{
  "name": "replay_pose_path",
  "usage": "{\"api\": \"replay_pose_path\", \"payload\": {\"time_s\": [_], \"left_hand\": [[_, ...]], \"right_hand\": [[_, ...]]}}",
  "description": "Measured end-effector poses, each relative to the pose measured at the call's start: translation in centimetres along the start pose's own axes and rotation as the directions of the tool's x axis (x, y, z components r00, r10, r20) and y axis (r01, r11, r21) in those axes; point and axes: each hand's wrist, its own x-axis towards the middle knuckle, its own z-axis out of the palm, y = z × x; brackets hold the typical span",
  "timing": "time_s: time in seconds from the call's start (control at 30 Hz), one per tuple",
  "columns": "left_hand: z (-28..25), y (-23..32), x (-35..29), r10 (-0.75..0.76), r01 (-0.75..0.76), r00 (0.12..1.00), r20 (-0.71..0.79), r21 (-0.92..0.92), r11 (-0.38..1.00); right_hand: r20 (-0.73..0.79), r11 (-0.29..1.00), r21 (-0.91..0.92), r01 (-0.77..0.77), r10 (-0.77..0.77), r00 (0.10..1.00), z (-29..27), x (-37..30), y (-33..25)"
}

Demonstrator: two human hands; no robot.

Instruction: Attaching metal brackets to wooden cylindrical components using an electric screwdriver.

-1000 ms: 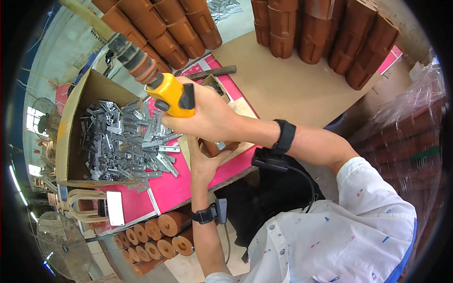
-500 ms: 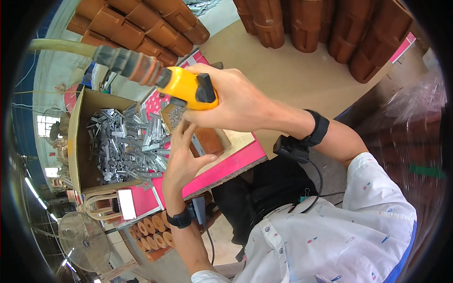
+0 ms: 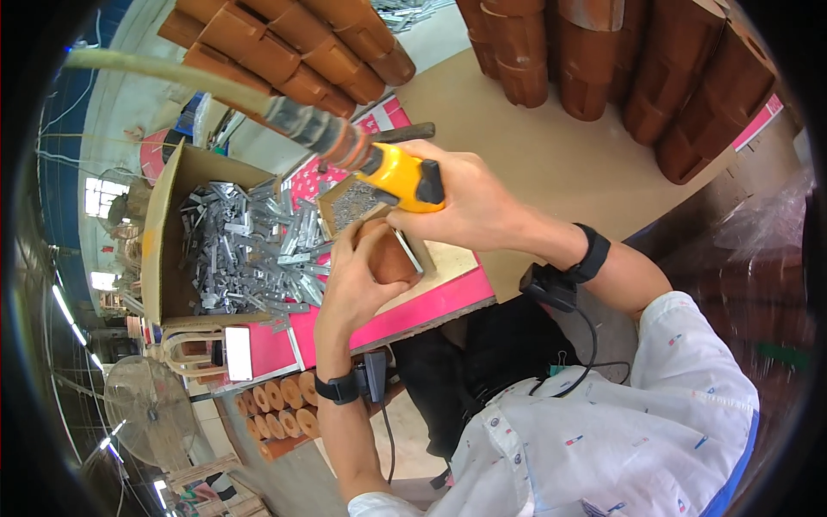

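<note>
Yellow plastic fills our right hand [image 3: 469, 202], gripping a powered tool [image 3: 405, 177] with its hose [image 3: 172, 77] running up-left. Our left hand [image 3: 357, 284] wraps a brown wooden piece [image 3: 388, 254] under the tool's nose, over a pink board [image 3: 413, 314] on the tan table [image 3: 551, 155]. Beside it sits a cardboard box [image 3: 159, 250] of grey metal brackets [image 3: 250, 250]; brown wooden pieces are stacked [image 3: 284, 52] beyond.

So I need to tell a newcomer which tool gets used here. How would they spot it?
Start at the pink work board before the person. Above its far edge the right hand grips a yellow handheld power tool, trailing a thick pale hose. It is the only yellow thing, unlike the brown wooden piece under the left hand.
</note>
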Motion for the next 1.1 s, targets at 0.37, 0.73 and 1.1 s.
{"api": "replay_pose_path", "payload": {"time_s": [0.37,0.73,1.1], "left_hand": [[2.6,-2.4,-17.1,-0.459,0.101,0.887,0.051,-0.991,0.085],[10.7,-4.0,-42.8,-0.965,-0.395,0.062,-0.256,-0.894,0.212],[17.7,-21.9,-48.2,-0.969,-0.542,-0.225,0.101,-0.84,0.038]], "right_hand": [[-0.068,0.966,-0.085,-0.245,0.24,0.968,-0.2,-2.0,0.3],[0.025,0.99,-0.066,-0.123,0.124,0.992,1.4,-1.0,2.9],[-0.009,0.988,-0.105,-0.115,0.115,0.993,2.7,0.4,3.0]]}}
